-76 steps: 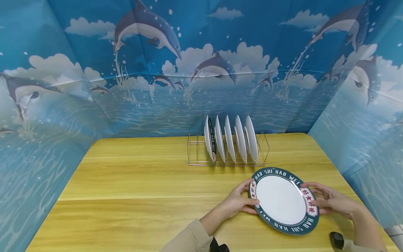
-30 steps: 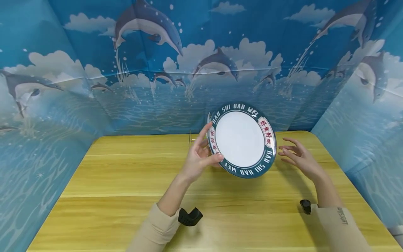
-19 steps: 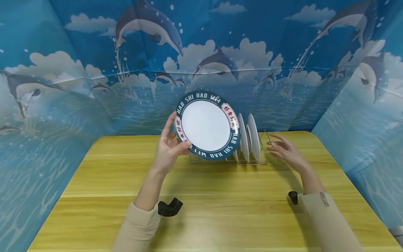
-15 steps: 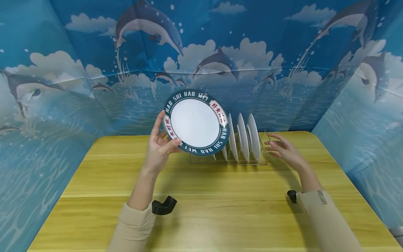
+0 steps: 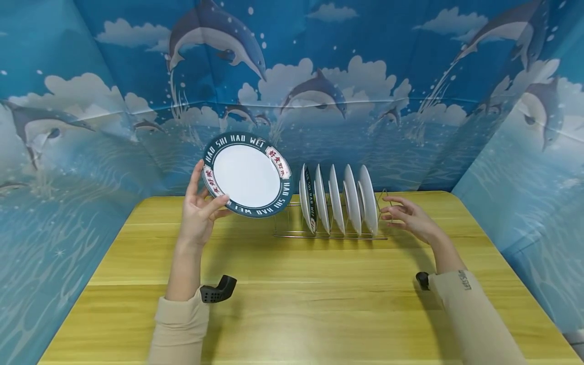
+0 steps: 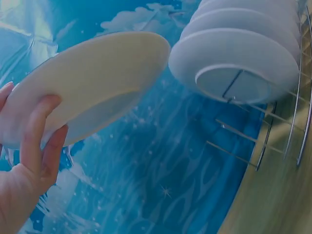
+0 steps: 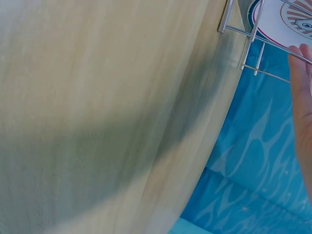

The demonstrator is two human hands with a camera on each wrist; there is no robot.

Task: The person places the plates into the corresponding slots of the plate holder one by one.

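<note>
In the head view my left hand holds a round plate at its left edge, thumb on the face and fingers behind. The plate has a white centre and a green lettered rim, and is raised beside the rack. The left wrist view shows its pale underside with fingertips pressed against it. A wire plate rack stands at the table's back with several plates upright in it. My right hand is at the rack's right end, fingers fairly straight and fingertips at the end wire.
The yellow wood-grain table reaches back to a blue dolphin-printed cloth backdrop, which also runs along both sides. Black wrist devices sit on the left sleeve and right sleeve.
First held by both hands at the front right, the plate was raised in my left hand and carried left past the rack. My right hand let go of it and moved to the rack's end.
</note>
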